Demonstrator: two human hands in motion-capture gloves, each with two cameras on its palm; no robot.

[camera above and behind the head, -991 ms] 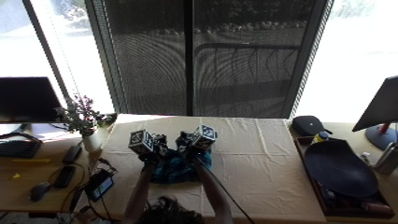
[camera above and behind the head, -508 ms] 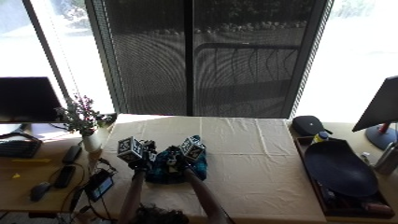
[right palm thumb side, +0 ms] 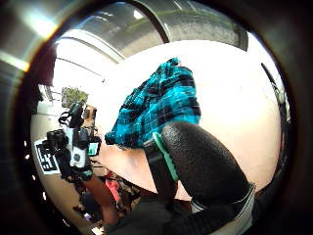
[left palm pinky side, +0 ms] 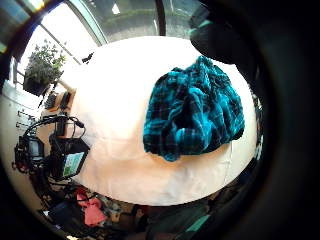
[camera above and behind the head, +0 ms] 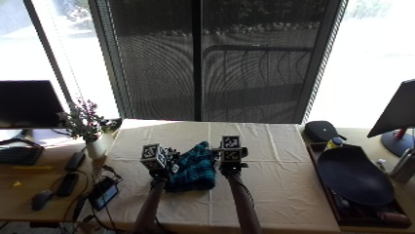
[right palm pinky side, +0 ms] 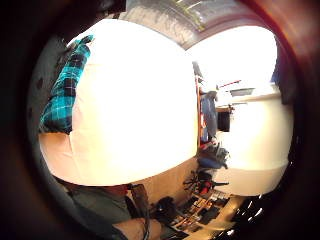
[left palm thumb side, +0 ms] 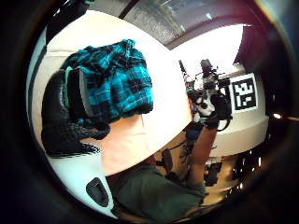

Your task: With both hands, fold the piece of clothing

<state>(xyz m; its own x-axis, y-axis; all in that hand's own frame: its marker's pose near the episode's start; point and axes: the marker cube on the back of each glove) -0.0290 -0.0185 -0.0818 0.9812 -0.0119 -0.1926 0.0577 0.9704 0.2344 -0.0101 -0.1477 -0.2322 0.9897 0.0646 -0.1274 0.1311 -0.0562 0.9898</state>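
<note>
A teal plaid garment (camera above and behind the head: 195, 170) lies bunched in a heap on the cream tablecloth (camera above and behind the head: 285, 180), near the front edge. My left hand (camera above and behind the head: 159, 174) hovers at its left side and my right hand (camera above and behind the head: 231, 168) at its right side. The palm views show the garment (left palm pinky side: 195, 110) (right palm thumb side: 156, 103) lying free on the cloth below, with no fabric between the fingers. The left thumb (left palm thumb side: 65, 112) and the right thumb (right palm thumb side: 200, 166) stick out with nothing under them. Only a strip of the garment (right palm pinky side: 65, 85) shows in the right little finger side view.
A potted plant (camera above and behind the head: 91, 139) stands at the table's left end, above a small device with cables (camera above and behind the head: 103, 192) hanging off the corner. A black case (camera above and behind the head: 321, 129) and a long dark tray (camera above and behind the head: 353, 178) lie at the right. Bare tablecloth stretches behind and right of the garment.
Both hands have shifted to the right and spread slightly wider, so that they now flank the garment. The garment stays bunched in about the same place.
</note>
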